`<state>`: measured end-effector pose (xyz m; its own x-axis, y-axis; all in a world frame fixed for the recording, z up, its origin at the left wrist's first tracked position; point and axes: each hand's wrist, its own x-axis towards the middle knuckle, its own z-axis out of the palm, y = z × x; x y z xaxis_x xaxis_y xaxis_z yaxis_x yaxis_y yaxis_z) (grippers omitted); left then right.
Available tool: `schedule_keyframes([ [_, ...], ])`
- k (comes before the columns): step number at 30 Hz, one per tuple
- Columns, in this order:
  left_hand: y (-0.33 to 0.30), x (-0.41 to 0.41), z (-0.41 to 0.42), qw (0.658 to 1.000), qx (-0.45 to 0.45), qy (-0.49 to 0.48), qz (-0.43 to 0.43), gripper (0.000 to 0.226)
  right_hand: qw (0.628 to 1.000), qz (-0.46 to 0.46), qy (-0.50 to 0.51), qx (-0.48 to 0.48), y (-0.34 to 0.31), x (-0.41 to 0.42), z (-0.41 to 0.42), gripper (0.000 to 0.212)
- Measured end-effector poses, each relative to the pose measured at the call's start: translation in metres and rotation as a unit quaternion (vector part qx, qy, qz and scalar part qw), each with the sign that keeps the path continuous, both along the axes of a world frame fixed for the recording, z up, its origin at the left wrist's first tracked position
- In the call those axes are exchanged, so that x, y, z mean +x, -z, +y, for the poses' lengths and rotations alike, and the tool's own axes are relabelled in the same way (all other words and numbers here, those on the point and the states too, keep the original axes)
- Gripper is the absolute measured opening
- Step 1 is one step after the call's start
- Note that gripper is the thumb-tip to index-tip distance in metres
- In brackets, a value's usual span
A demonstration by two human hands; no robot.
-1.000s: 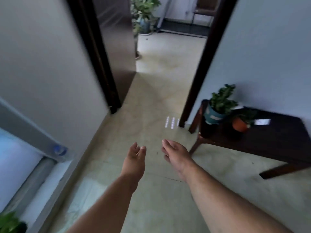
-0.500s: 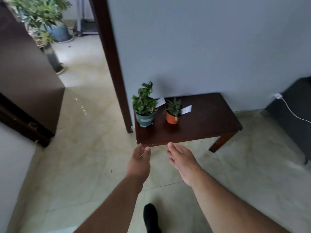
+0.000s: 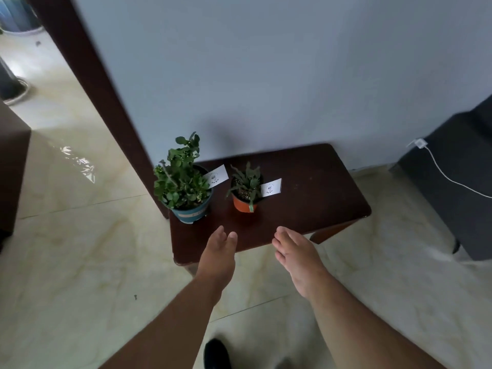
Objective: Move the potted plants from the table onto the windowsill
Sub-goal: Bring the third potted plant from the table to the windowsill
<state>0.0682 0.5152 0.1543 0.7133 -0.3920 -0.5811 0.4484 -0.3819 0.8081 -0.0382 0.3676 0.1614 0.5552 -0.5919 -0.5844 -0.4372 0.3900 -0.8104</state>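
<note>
Teal plastic pot with the bushy round-leaved plant point(image 3: 189, 207): sitting on the low dark-brown wooden table point(image 3: 314, 198), at its left end, a white paper tag sticking out of the soil.
Orange plastic pot with the spiky succulent point(image 3: 244, 202): standing just right of the teal pot, apart from it, also carrying a white tag point(image 3: 271, 187); both pots are upright.
Windowsill: not showing in this view, so neither plant appears to have been moved yet.
Left hand point(image 3: 217, 258): reaching over the table's near edge, fingers straight and spread loosely, holding nothing, aiming toward the teal pot.
Right hand point(image 3: 299, 255): hovering at the near edge, palm turned inward, fingers extended and empty, lining up with the orange pot.
Why so: the two palms are facing each other, likely preparing to take one pot in each hand or to cup one between them.
Around the table: grey wall behind it, dark door frame point(image 3: 101, 97) just left of it, black cabinet with a white cable point(image 3: 450, 179) well to its right, pale tiled floor point(image 3: 80, 262) below.
In the way: nothing lying between hands and pots; the tags and drooping leaves could be getting brushed during a grasp.
</note>
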Motion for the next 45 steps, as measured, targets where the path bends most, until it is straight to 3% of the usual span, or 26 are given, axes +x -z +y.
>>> schedule_keyframes([
  [6, 0.043, 0.032, -0.044, 1.000, -0.008, 0.002, 0.011, 0.087, 1.000, 0.008, -0.005, 0.003, 0.039, 0.033, -0.045, 0.071],
  [11, 0.091, 0.054, -0.082, 1.000, -0.006, -0.009, 0.017, 0.085, 1.000, 0.006, -0.022, 0.004, 0.092, 0.067, -0.083, 0.068],
  [19, 0.152, 0.087, -0.130, 0.999, 0.020, -0.034, -0.034, 0.068, 0.998, -0.020, -0.049, 0.038, 0.154, 0.107, -0.116, 0.069],
  [23, 0.166, 0.097, -0.139, 0.998, 0.011, -0.043, -0.047, 0.047, 0.995, -0.045, -0.080, 0.026, 0.169, 0.119, -0.117, 0.084],
  [29, 0.165, 0.098, -0.144, 0.998, -0.017, -0.052, -0.032, 0.027, 0.994, -0.056, -0.085, 0.042, 0.172, 0.121, -0.121, 0.061],
  [37, 0.140, 0.068, -0.146, 0.997, -0.044, -0.063, -0.015, 0.027, 0.991, -0.054, -0.119, 0.036, 0.150, 0.092, -0.134, 0.015],
  [45, 0.100, -0.006, -0.114, 0.989, -0.071, -0.127, -0.017, 0.028, 0.981, -0.036, -0.192, -0.004, 0.100, 0.037, -0.111, 0.014],
])
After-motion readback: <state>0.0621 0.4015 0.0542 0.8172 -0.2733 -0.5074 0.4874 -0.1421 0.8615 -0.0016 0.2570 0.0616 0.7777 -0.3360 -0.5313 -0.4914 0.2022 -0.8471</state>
